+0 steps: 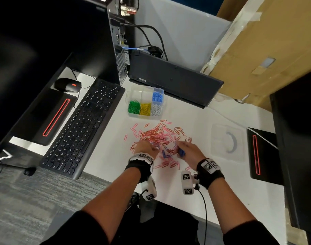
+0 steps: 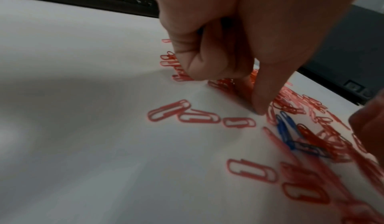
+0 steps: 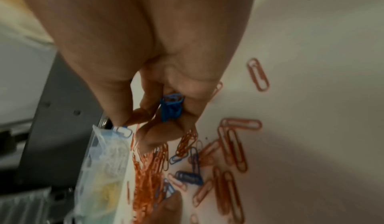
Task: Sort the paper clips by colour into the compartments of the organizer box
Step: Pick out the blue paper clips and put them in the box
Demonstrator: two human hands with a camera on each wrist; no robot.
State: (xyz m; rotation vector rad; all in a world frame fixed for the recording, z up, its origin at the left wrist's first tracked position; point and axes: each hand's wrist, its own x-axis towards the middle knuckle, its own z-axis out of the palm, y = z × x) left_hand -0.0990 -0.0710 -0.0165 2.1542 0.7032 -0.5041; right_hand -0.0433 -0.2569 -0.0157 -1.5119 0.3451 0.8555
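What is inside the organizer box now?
In the organizer box: green clips, yellow clips, white clips, blue clips. Two back compartments look empty. What lies beneath each heap is covered.

Far left, a black keyboard [image 1: 80, 128] runs at a slant across the white table [image 1: 195, 112], with a black mouse [image 1: 67, 84] just beyond it and a monitor base with a red line [image 1: 50, 117] on its left. A computer tower [image 1: 114, 41] stands at the far side, cables trailing out. A closed dark laptop [image 1: 174, 80] lies right of it. A big cardboard box [image 1: 267, 50] fills the far right. A clear lid [image 1: 228, 142] rests near right.
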